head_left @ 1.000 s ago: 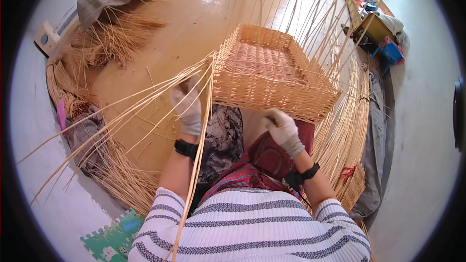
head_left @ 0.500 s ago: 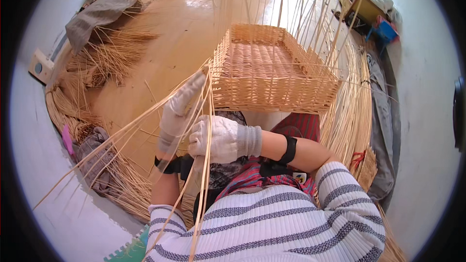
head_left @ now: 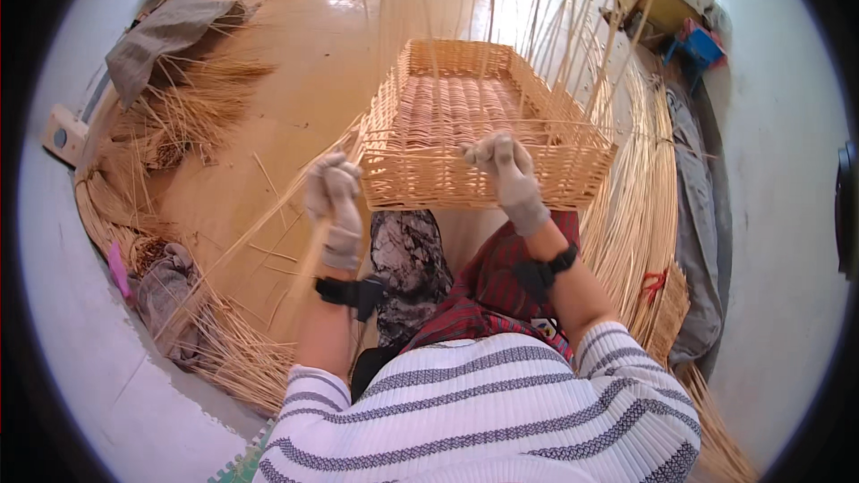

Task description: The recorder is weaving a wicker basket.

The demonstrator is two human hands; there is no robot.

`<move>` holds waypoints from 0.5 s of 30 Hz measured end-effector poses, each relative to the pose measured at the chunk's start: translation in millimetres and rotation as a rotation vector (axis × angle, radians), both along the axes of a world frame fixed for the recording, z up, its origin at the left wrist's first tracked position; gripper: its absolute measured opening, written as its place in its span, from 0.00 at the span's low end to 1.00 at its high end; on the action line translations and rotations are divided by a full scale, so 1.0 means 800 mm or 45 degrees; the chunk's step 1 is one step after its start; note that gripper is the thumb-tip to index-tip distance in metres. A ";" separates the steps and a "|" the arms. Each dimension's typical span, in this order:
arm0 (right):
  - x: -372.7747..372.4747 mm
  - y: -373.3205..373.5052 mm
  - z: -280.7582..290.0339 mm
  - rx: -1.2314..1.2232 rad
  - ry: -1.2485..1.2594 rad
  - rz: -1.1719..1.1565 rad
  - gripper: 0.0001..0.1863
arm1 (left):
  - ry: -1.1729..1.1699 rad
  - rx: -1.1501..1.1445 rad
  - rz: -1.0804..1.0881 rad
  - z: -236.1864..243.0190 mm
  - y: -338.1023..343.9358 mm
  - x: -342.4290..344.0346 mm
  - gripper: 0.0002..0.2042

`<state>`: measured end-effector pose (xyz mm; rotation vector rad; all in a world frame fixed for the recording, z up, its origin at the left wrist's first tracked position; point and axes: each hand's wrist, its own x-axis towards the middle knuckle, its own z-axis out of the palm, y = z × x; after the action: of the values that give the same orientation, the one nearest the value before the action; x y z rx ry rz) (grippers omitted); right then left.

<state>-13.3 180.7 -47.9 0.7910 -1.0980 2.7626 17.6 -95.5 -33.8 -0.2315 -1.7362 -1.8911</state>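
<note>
In the head view, a rectangular wicker basket (head_left: pixel 479 179) has long upright canes rising from it and sits just beyond my knees. At its left front corner, my gloved left hand (head_left: pixel 335 192) is closed around loose cane strands (head_left: pixel 237 241) that trail toward the lower left, partly blurred. My gloved right hand (head_left: pixel 506 174) is at the front side of the basket, just right of its middle, with fingers curled; what they grip, if anything, is too small to make out.
Cane bundles (head_left: pixel 640 206) lie along the right beside a grey cloth (head_left: pixel 693 286). More canes (head_left: pixel 197 89) under a grey cover (head_left: pixel 152 45) lie at the left, near a bunched cloth (head_left: pixel 170 295). A small blue stool (head_left: pixel 702 49) and clutter stand by the back right wall.
My right hand has risen from beside my left hand below the corner to the basket's front. My left hand shifted slightly. The strands that hung down over my lap have swung leftward.
</note>
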 end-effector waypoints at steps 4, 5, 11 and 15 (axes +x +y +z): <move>0.028 0.019 0.020 0.729 -0.375 -0.590 0.09 | -0.061 0.053 0.247 -0.025 0.050 0.009 0.22; 0.034 0.020 0.025 0.830 -0.493 -0.718 0.09 | -0.025 0.096 0.279 -0.028 0.053 0.004 0.22; 0.027 0.002 0.015 0.740 -0.518 -0.826 0.09 | -0.187 -0.176 -0.040 -0.030 0.036 -0.043 0.41; 0.020 0.003 0.006 0.720 -0.500 -0.872 0.09 | -0.448 -0.169 -0.089 -0.043 0.038 -0.046 0.38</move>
<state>2.3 182.9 -43.0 -0.1426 -1.8304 2.0681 -19.1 -65.1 -67.9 -0.0062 -2.1132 -1.9582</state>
